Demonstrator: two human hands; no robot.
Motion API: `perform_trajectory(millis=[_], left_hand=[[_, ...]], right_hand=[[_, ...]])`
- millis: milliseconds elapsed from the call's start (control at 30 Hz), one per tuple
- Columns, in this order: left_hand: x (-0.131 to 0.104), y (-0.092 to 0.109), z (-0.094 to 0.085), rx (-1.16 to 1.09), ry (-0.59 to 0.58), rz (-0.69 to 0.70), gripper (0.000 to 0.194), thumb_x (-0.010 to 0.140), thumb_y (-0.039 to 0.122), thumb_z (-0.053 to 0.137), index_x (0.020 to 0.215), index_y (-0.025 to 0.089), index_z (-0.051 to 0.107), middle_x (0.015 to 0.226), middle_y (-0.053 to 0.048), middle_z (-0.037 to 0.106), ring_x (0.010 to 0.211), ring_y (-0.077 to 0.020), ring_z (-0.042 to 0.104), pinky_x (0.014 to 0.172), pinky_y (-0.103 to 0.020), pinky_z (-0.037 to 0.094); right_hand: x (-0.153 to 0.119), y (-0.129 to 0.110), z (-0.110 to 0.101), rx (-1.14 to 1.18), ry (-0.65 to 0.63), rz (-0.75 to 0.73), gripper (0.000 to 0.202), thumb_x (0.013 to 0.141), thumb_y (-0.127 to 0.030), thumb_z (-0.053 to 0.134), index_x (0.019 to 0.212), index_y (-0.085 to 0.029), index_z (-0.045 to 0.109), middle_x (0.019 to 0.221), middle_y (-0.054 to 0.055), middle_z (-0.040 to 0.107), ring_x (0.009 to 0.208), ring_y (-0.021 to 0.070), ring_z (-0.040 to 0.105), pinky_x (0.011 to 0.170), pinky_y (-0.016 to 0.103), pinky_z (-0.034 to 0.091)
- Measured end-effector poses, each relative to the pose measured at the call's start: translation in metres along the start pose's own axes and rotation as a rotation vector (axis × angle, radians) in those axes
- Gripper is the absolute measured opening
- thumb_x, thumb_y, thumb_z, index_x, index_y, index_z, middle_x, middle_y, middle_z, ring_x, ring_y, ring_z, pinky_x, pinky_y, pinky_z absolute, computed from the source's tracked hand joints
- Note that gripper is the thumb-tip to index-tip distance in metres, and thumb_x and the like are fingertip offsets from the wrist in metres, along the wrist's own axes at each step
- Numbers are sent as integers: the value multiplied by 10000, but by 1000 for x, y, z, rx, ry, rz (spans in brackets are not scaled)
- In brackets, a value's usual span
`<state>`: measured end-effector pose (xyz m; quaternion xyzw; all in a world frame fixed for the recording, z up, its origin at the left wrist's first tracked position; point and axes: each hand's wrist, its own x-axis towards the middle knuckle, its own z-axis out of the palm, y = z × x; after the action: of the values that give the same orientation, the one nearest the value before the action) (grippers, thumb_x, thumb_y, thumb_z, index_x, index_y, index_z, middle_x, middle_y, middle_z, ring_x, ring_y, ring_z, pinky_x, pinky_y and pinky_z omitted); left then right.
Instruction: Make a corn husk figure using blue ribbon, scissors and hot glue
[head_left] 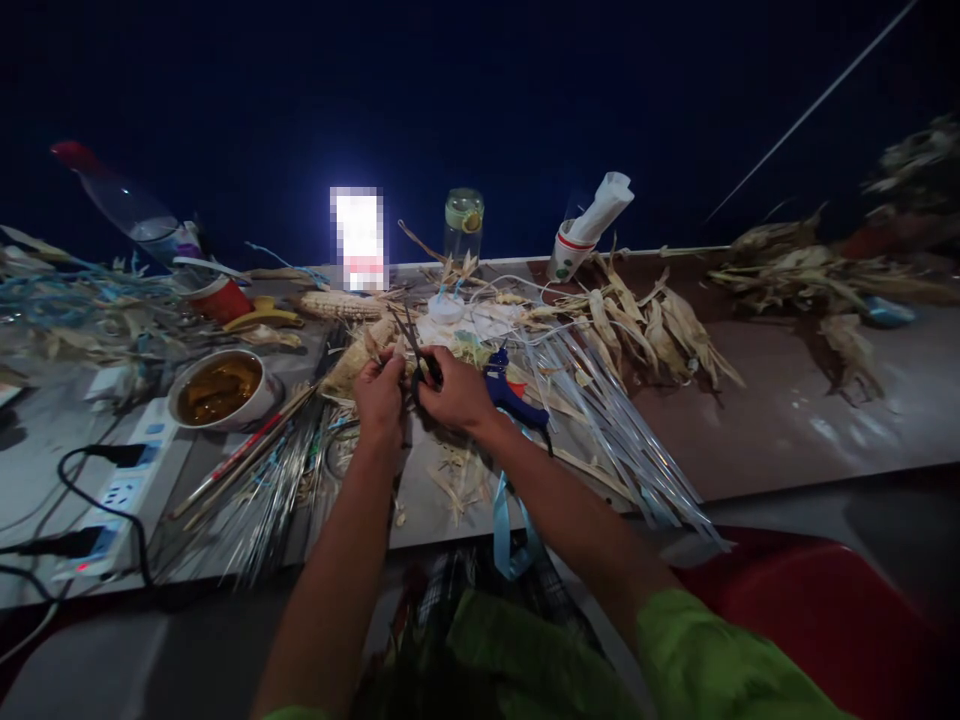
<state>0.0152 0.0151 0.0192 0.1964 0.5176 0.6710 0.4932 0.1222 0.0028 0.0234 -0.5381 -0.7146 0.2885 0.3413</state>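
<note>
My right hand (451,390) is closed round the handles of dark scissors (412,345), whose blades point up and away, slightly parted. Just left of it, my left hand (381,398) pinches a small piece of dried corn husk (398,350) beside the blades. Behind the hands lie an ear of corn (345,305) and a small white round piece (445,308) with husk tips standing above it. A blue glue gun (510,392) rests right of my right hand. Husk scraps (454,485) are scattered on the table in front.
On the left stand a bowl of brown liquid (223,390) and a power strip (127,490) with plugs. Clear sticks (622,430) and dried husks (667,325) lie to the right. A jar (463,225), a paper cup (570,252) and a bright screen (360,238) line the back.
</note>
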Motion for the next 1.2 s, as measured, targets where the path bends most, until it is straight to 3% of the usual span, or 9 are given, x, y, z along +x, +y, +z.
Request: perform_trajectory(millis=[167, 300, 567, 733, 833, 933, 1200], left_hand=[[-1, -11, 0, 20, -170, 10, 283, 516, 219, 713, 776, 145, 628, 575, 46, 562, 488, -56, 499, 497, -173, 384], [-5, -17, 0, 178, -221, 109, 251, 582, 279, 710, 788, 152, 644, 675, 23, 593, 583, -67, 517, 548, -177, 389], [-7, -15, 0, 250, -293, 137, 239, 622, 312, 693, 780, 151, 614, 640, 28, 536, 556, -65, 446, 522, -181, 353], [-10, -13, -1, 340, -326, 249, 186, 676, 309, 657, 729, 141, 598, 635, 29, 514, 571, -68, 421, 541, -189, 337], [-13, -11, 1, 389, -358, 293, 183, 699, 318, 642, 735, 142, 606, 640, 27, 517, 583, -73, 422, 551, -195, 336], [-14, -10, 3, 351, -335, 222, 172, 658, 290, 672, 720, 146, 601, 601, 42, 493, 538, -61, 394, 508, -188, 310], [-14, -2, 2, -3, -301, -120, 320, 535, 309, 776, 705, 165, 546, 515, 81, 429, 415, -32, 374, 412, -161, 311]], right_hand=[[13, 12, 5, 418, 242, 84, 427, 735, -304, 574, 1127, -199, 440, 825, -5, 616, 682, 110, 580, 662, 243, 464], [21, 17, 1, 630, 394, 75, 487, 691, -289, 631, 1113, -198, 406, 816, -13, 599, 686, 94, 575, 667, 233, 471], [21, 15, -8, 674, 442, 130, 442, 689, -246, 626, 1070, -206, 407, 788, -14, 587, 665, 100, 573, 645, 250, 465], [20, 13, -7, 712, 365, 2, 516, 662, -246, 651, 1104, -221, 385, 833, -22, 556, 639, 77, 530, 605, 221, 453], [20, 15, -4, 633, 389, 18, 520, 658, -211, 644, 1120, -221, 407, 809, -27, 568, 661, 84, 544, 645, 231, 464], [21, 16, -5, 647, 430, 113, 515, 645, -221, 653, 1103, -213, 417, 775, -30, 578, 674, 93, 562, 643, 235, 470], [23, 8, -17, 876, 304, 315, 555, 631, -313, 681, 1090, -220, 384, 668, -73, 559, 483, 56, 484, 455, 182, 405]])
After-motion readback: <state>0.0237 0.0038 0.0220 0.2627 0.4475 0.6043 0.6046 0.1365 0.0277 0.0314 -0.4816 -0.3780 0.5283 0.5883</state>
